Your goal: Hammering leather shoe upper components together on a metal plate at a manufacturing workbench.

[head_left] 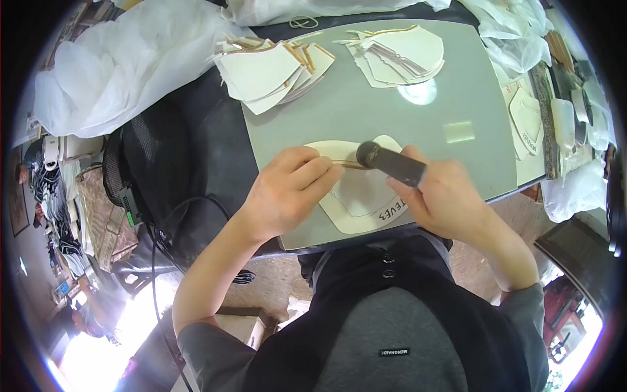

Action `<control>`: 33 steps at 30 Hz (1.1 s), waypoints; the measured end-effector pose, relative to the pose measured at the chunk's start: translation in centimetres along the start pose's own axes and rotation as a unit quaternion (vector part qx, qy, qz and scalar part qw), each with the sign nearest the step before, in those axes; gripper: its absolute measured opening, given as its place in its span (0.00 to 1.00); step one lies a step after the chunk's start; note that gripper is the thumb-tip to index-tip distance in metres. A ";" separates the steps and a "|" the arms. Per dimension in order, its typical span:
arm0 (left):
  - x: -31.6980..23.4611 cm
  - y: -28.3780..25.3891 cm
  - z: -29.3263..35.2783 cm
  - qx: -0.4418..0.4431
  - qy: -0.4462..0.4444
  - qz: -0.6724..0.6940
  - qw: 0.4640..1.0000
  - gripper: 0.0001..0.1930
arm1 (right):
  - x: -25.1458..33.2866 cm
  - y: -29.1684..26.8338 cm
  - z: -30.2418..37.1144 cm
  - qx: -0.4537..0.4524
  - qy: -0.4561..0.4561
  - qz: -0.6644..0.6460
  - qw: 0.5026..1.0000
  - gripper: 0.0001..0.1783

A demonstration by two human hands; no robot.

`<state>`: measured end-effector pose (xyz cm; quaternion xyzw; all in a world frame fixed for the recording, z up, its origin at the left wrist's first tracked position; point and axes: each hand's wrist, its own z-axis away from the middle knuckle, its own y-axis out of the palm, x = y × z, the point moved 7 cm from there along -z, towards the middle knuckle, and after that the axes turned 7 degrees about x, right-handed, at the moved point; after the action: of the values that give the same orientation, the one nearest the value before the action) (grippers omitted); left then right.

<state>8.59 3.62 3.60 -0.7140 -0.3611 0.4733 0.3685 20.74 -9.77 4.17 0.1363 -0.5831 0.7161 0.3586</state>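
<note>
A white shaped card template (346,221) with a drawn outline and dark lettering lies at the near edge of the board. Over it rests a pale flat piece (371,194) with a thin brown strip (353,164) along its far edge. The bent fingers of my left hand (292,186) press together on the left end of that edge. My right hand (447,196) is closed round a hammer, its handle mostly hidden in my grip. The dark hammer head (398,163), slightly blurred, is over the right part of the strip; I cannot tell whether it touches.
Beneath the work lies a grey-green board (450,98) on a black-covered table. Two stacks of white cut pieces, a left stack (261,75) and a right stack (405,59), sit at its far side. A black mesh-sided object (163,150) and white plastic bags (124,65) crowd the left.
</note>
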 end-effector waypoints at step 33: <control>0.2 1.4 -1.9 -0.009 -0.106 -0.056 0.993 0.09 | -0.1 1.3 -0.8 0.014 0.001 0.061 0.998 0.12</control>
<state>10.65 2.77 2.90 -0.6422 -0.4415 0.5216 0.3472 20.09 -9.09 2.90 0.1050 -0.5798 0.7449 0.3129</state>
